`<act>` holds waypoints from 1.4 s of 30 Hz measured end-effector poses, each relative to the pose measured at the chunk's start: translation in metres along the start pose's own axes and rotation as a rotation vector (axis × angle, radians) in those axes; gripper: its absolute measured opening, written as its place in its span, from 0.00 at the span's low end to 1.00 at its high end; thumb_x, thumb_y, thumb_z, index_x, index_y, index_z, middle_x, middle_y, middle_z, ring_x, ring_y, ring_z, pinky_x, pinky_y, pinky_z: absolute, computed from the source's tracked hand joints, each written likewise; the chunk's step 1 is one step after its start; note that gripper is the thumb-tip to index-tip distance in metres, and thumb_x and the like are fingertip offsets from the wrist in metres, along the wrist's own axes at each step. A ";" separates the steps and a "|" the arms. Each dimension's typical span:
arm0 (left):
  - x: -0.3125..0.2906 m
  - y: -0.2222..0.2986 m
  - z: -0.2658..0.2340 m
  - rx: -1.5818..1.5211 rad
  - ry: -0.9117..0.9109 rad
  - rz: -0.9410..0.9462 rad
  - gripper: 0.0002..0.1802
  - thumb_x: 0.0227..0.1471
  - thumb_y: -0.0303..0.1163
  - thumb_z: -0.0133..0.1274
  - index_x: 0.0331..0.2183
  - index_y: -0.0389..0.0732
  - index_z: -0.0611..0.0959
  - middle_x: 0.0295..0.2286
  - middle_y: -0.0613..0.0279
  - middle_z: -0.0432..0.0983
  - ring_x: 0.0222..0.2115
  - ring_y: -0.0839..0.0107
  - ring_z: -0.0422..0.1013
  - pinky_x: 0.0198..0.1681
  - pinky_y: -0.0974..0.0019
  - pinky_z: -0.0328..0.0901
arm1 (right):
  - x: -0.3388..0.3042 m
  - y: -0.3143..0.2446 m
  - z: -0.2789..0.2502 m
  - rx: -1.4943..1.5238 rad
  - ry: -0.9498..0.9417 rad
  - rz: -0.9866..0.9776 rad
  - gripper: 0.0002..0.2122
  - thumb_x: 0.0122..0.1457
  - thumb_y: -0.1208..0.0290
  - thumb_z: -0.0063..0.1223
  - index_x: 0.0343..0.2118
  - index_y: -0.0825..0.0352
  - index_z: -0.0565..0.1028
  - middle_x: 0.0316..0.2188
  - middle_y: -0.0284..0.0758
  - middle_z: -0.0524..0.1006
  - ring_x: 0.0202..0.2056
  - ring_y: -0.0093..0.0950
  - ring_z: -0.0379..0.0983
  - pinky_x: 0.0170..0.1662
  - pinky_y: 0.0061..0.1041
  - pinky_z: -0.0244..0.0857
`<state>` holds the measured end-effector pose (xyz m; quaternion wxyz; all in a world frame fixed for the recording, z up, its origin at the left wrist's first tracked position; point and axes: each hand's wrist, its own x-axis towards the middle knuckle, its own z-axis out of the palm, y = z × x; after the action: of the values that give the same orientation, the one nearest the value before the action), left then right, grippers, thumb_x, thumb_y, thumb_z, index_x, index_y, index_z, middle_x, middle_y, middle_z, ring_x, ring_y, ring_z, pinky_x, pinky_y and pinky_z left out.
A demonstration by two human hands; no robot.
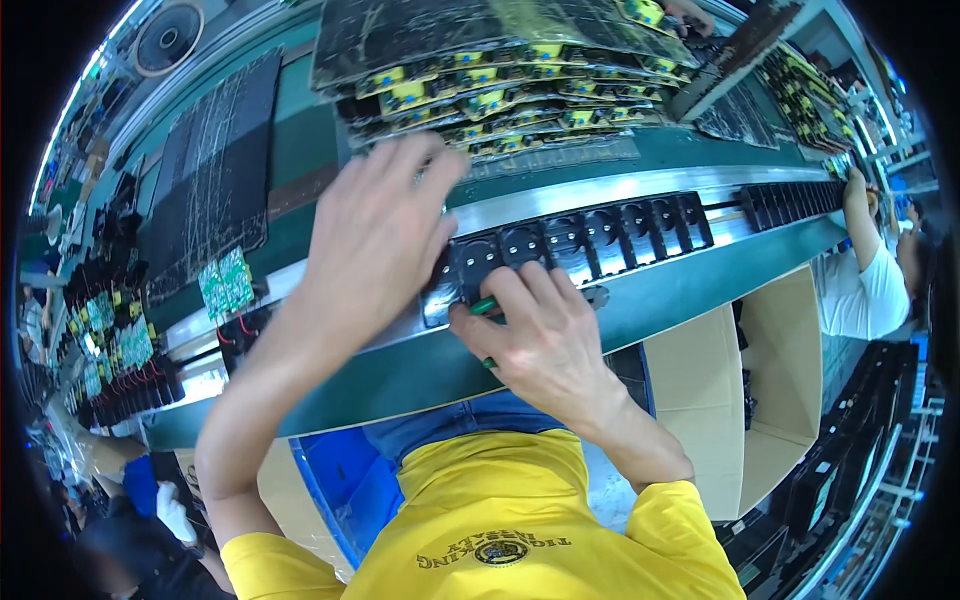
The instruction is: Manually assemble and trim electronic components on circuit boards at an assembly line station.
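Note:
My right hand (545, 345) is closed round a green-handled tool (484, 305). Two green parts stick out on the left of the fist, but the grip hides most of the tool, so its exact kind does not show. This hand rests at the near edge of a row of black plastic housings (568, 240), which have round recesses and small metal contacts. Over the row's left end is my left hand (385, 215), bent at the fingers and smeared by motion. Whether it holds anything cannot be made out.
Beyond the row, layered boards (500, 100) carry yellow-topped circuit parts. Green circuit boards (227, 284) with red wires stand at the left. More black housings (795, 204) lie along the metal rail near another person's arm (860, 215). An open cardboard box (700, 390) sits below the bench edge.

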<state>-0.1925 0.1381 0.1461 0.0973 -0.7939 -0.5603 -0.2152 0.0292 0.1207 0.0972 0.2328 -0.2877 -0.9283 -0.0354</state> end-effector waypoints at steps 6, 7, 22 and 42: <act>-0.073 0.004 0.004 -0.102 -0.029 -0.057 0.32 0.53 0.19 0.60 0.61 0.41 0.81 0.61 0.54 0.79 0.63 0.52 0.76 0.73 0.46 0.65 | -0.012 0.031 -0.033 0.031 0.205 0.300 0.14 0.58 0.61 0.79 0.47 0.52 0.92 0.43 0.32 0.79 0.35 0.31 0.76 0.37 0.29 0.73; -0.085 -0.006 -0.011 -0.050 -0.059 -0.098 0.33 0.52 0.18 0.60 0.61 0.40 0.80 0.62 0.54 0.79 0.64 0.51 0.75 0.76 0.43 0.62 | -0.017 0.044 -0.043 -0.012 0.239 0.436 0.14 0.60 0.61 0.79 0.49 0.53 0.92 0.45 0.35 0.80 0.35 0.33 0.77 0.37 0.32 0.74; 0.003 -0.027 -0.055 -0.052 0.109 -0.050 0.26 0.57 0.22 0.64 0.57 0.42 0.87 0.58 0.56 0.80 0.59 0.52 0.75 0.64 0.51 0.69 | -0.051 0.132 -0.042 -0.256 0.194 0.794 0.13 0.66 0.57 0.73 0.40 0.62 0.92 0.41 0.37 0.76 0.36 0.38 0.79 0.40 0.37 0.76; 0.278 0.051 0.036 -0.275 -0.143 0.162 0.22 0.60 0.29 0.68 0.54 0.35 0.83 0.44 0.51 0.83 0.44 0.53 0.81 0.53 0.51 0.76 | -0.035 0.144 -0.090 0.262 0.549 0.697 0.16 0.63 0.66 0.77 0.53 0.62 0.91 0.41 0.32 0.73 0.37 0.26 0.70 0.40 0.26 0.66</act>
<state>-0.0592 0.3701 0.2443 -0.0352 -0.8557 -0.4651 -0.2243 0.1710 0.2048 0.1521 0.5023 -0.5306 -0.6770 0.0878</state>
